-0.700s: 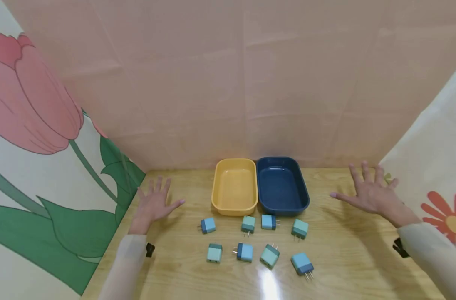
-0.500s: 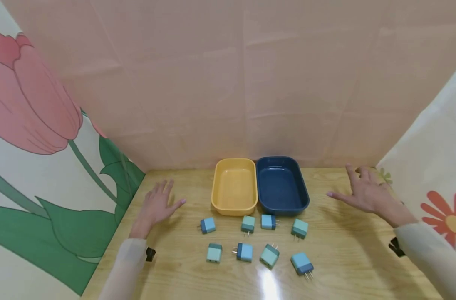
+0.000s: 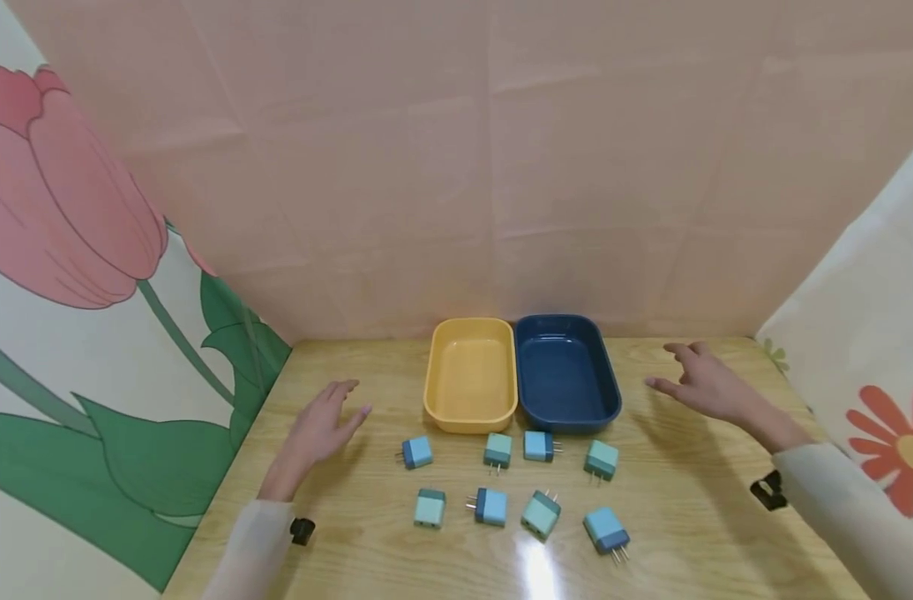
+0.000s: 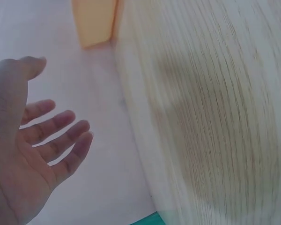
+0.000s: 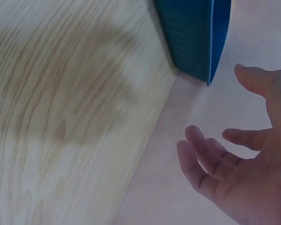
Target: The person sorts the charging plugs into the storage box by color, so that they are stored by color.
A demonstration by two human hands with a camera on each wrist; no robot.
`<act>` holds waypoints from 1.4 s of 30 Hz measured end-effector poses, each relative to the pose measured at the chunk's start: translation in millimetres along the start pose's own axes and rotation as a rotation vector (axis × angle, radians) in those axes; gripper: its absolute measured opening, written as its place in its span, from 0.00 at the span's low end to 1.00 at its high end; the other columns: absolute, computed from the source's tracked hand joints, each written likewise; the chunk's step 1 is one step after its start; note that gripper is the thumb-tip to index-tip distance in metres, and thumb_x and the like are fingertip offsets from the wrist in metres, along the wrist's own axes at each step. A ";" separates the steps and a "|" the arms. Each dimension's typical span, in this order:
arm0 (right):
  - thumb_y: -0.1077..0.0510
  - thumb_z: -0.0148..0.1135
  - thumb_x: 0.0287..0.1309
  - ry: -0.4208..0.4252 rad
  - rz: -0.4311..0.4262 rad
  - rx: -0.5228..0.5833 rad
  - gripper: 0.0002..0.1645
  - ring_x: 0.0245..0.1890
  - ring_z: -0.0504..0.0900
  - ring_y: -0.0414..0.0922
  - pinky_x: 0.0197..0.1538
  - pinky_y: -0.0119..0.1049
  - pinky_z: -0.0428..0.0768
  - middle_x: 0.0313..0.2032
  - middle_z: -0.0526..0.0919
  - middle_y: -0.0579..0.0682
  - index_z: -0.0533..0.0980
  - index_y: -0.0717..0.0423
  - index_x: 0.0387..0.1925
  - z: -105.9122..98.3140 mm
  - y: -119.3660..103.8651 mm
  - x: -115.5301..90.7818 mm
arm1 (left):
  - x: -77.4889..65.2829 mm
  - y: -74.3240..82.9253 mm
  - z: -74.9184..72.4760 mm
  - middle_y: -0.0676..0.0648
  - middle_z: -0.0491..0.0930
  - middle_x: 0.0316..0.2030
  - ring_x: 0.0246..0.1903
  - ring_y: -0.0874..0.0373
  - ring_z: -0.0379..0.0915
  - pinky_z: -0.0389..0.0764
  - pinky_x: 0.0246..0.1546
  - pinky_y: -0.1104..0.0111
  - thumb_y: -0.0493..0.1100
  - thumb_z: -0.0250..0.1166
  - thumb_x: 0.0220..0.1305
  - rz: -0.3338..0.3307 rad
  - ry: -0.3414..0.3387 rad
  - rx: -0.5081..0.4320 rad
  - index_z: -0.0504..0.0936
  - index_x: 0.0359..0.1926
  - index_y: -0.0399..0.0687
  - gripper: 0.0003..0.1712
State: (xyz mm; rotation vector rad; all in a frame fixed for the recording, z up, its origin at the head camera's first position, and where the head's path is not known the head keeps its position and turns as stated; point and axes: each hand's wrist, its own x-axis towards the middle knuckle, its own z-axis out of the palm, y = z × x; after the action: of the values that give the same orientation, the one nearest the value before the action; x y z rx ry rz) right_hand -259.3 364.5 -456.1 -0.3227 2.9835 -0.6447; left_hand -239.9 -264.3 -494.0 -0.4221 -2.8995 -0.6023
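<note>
My left hand [image 3: 321, 429] hovers over the table left of the yellow tray [image 3: 431, 392], its fingers loosely bent and holding nothing. In the left wrist view the same hand [image 4: 42, 140] shows thumb and fingers apart. To the right of the dark blue tray [image 3: 614, 392] is my right hand [image 3: 715, 390], also without anything in it. The right wrist view shows that hand [image 5: 248, 164] with relaxed, part-bent fingers. Several two-tone plug adapters lie before the trays, such as a blue one [image 3: 417, 452], a green one [image 3: 601, 460] and a larger blue one [image 3: 605, 528].
Both trays stand side by side against the pinkish cloth backdrop [image 3: 381, 208] at the back of the wooden table [image 3: 366, 550]. A tulip-print cloth [image 3: 67, 350] borders the left side, and a flower-print cloth [image 3: 861, 333] the right.
Both hands have turned from spread, raised fingers to lower, more bent fingers. The right hand has shifted a little to the left; the adapters and trays stay put.
</note>
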 end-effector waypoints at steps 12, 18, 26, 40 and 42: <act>0.37 0.55 0.77 -0.007 0.000 0.081 0.47 0.53 0.84 0.69 0.47 0.58 0.86 0.61 0.77 0.79 0.62 0.76 0.72 1.5 -22.1 9.6 | -15.8 16.3 8.9 0.43 0.85 0.56 0.53 0.47 0.83 0.85 0.51 0.51 0.53 0.65 0.76 0.035 0.019 -0.093 0.83 0.60 0.44 0.22; 0.37 0.56 0.76 -0.003 0.002 0.122 0.45 0.52 0.86 0.65 0.46 0.54 0.87 0.57 0.82 0.73 0.66 0.73 0.71 12.8 -23.6 14.4 | -24.2 22.1 19.3 0.44 0.86 0.53 0.52 0.48 0.83 0.85 0.52 0.53 0.54 0.64 0.76 0.030 -0.007 -0.160 0.85 0.57 0.44 0.21; 0.37 0.55 0.77 0.008 0.001 0.137 0.43 0.51 0.87 0.63 0.45 0.53 0.87 0.56 0.84 0.70 0.68 0.71 0.70 22.3 -24.4 21.7 | -39.4 34.4 30.6 0.48 0.87 0.50 0.51 0.52 0.84 0.86 0.51 0.55 0.50 0.66 0.75 0.040 0.010 -0.255 0.86 0.55 0.43 0.17; 0.38 0.55 0.77 0.007 0.026 0.203 0.42 0.54 0.85 0.65 0.48 0.53 0.88 0.59 0.82 0.72 0.69 0.71 0.70 35.9 -26.8 30.7 | -59.5 52.0 37.2 0.55 0.87 0.44 0.43 0.64 0.81 0.82 0.41 0.72 0.50 0.67 0.74 -0.036 -0.050 -0.359 0.87 0.53 0.49 0.14; 0.38 0.55 0.77 0.006 0.030 0.210 0.42 0.54 0.85 0.65 0.48 0.53 0.88 0.59 0.82 0.71 0.68 0.71 0.70 37.2 -27.0 32.1 | -62.3 54.8 37.8 0.56 0.87 0.44 0.43 0.65 0.81 0.82 0.42 0.73 0.50 0.67 0.74 -0.052 -0.063 -0.394 0.87 0.53 0.49 0.14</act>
State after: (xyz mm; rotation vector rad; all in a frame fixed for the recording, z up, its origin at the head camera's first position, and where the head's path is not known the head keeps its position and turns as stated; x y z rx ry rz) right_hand -281.3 318.6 -479.5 -0.2613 2.8845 -0.9463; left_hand -167.5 -215.6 -520.8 -0.4184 -2.8514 -1.1963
